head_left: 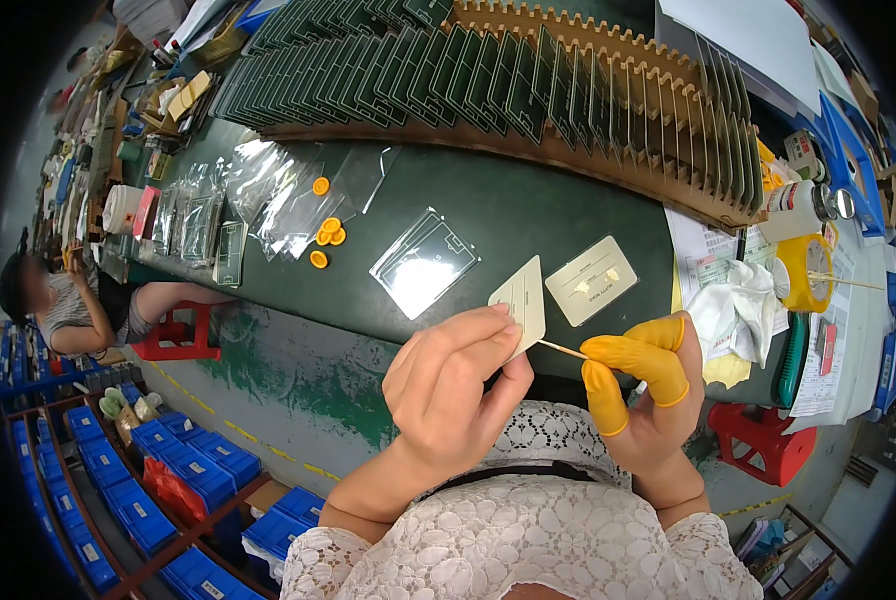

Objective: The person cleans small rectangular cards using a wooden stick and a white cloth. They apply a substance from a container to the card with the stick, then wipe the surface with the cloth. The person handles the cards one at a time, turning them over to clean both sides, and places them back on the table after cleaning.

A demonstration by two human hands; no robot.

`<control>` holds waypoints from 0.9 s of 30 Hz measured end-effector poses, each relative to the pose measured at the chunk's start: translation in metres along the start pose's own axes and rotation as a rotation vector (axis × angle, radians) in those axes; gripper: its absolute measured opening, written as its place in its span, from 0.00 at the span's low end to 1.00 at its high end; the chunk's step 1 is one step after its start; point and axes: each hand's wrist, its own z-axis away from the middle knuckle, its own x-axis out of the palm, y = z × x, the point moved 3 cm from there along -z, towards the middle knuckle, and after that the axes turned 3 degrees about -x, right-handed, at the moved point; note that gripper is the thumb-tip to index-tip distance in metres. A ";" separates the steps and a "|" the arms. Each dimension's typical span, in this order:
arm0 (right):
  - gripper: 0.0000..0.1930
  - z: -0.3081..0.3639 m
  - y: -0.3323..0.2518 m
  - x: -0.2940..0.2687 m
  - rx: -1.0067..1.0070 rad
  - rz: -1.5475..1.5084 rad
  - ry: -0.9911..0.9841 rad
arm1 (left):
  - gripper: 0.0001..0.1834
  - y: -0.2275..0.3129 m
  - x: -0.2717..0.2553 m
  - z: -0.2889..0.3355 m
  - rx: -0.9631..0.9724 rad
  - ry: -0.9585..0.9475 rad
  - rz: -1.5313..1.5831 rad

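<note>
My left hand [453, 385] is closed on a small cream rectangular panel [528, 297] with dark print, tilted up above the table's near edge. Yellow finger cots cover the thumb and fingers of my right hand [648, 385], which pinches a thin wooden stick [560, 348]. The stick's far end meets the lower corner of the held panel; its tip is hard to make out. Just beyond lies a second cream panel [593, 280], flat on the dark green tabletop. Left of it rests a shiny stack of dark-lined panels [425, 262].
Slotted brown racks [608, 175] packed with upright dark green panels [368, 80] span the back. Orange finger cots [330, 232] and clear plastic bags [288, 190] lie left. A yellow tape roll [806, 272], white cloth [736, 310] and bottle [793, 212] stand right. Someone sits at left.
</note>
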 end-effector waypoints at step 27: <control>0.13 0.004 0.000 0.000 0.031 0.008 0.010 | 0.16 -0.002 -0.001 0.000 0.011 0.006 -0.017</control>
